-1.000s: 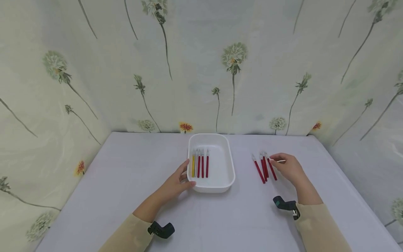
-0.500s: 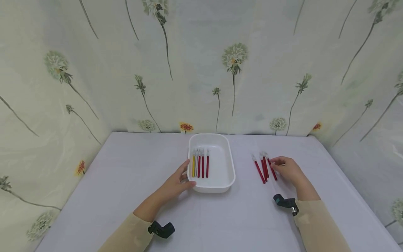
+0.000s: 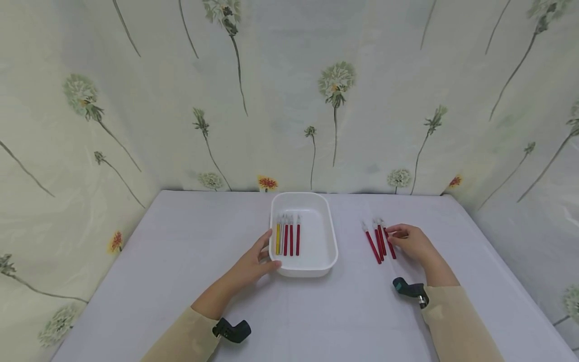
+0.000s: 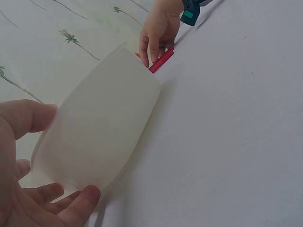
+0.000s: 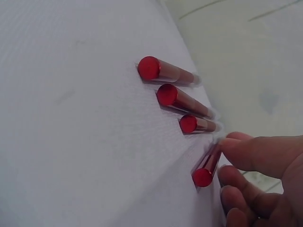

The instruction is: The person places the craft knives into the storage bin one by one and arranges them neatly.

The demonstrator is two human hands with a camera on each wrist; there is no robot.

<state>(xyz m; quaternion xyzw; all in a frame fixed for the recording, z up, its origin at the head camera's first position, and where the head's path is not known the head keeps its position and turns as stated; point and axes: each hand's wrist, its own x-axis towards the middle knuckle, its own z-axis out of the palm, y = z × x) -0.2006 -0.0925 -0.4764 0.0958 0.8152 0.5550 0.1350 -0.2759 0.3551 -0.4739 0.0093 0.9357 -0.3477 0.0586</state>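
My left hand (image 3: 251, 262) grips the near left corner of a white plastic tray (image 3: 313, 264), thumb and fingers spread around its wall, as the left wrist view also shows. Inside the tray's left half lie a yellow stick (image 3: 278, 240), a silver one (image 3: 281, 241) and several red ones (image 3: 298, 240) in a row. To the right, my right hand (image 3: 409, 242) pinches the rightmost red pen-like stick (image 5: 208, 165) near its pale, clear-tipped end. That stick lies on the table, beside several like it (image 3: 372, 245). The right fingers partly hide its upper end.
A white cloth covers the table (image 3: 307, 322). Behind it hangs a flower-printed backdrop (image 3: 271, 125), close to the table's far edge. A dark wrist camera (image 3: 231, 331) sits on the left wrist, another camera (image 3: 409, 289) on the right.
My right hand has moved slightly down along the rightmost red stick, and the stick's near end has shifted a little left. The left hand and tray stay put.
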